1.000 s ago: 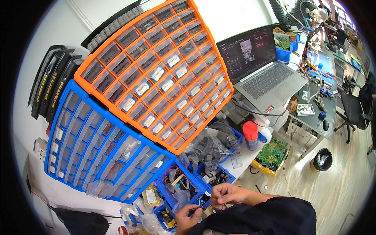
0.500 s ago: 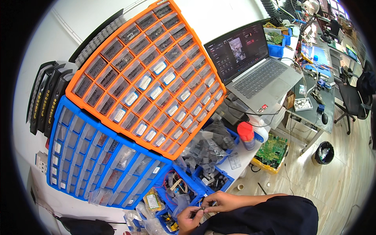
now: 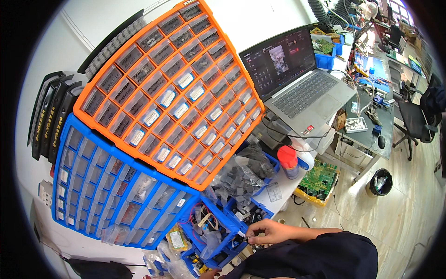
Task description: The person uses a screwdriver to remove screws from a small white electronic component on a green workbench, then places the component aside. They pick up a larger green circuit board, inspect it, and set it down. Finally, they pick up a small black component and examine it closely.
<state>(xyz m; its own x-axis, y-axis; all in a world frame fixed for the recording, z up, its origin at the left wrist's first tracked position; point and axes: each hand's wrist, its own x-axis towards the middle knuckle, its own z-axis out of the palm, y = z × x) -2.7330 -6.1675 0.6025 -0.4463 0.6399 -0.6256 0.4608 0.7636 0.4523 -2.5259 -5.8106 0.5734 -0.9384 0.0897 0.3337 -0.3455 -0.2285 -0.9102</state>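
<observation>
My right hand reaches in from the right over the front of the blue parts bins, its fingers bent and closed together at the tips. Whatever lies between them is too small to make out. Just beside it is a blue bin of dark small parts, and to its left a larger blue bin with a red wire, a pale clip-like piece and clear bags. At the lower edge, my left hand shows only in part, low beside a bin with yellow and black parts; its fingers are mostly hidden.
An orange drawer cabinet and a blue drawer cabinet stand at the left. Behind the bins are a laptop, a red-capped container and bagged grey parts. Green circuit boards and a black bin stand lower right.
My hands, together around a small dark thing before, are now apart. The left has dropped toward the lower edge; the right has moved slightly up and right. The view has shifted a little.
</observation>
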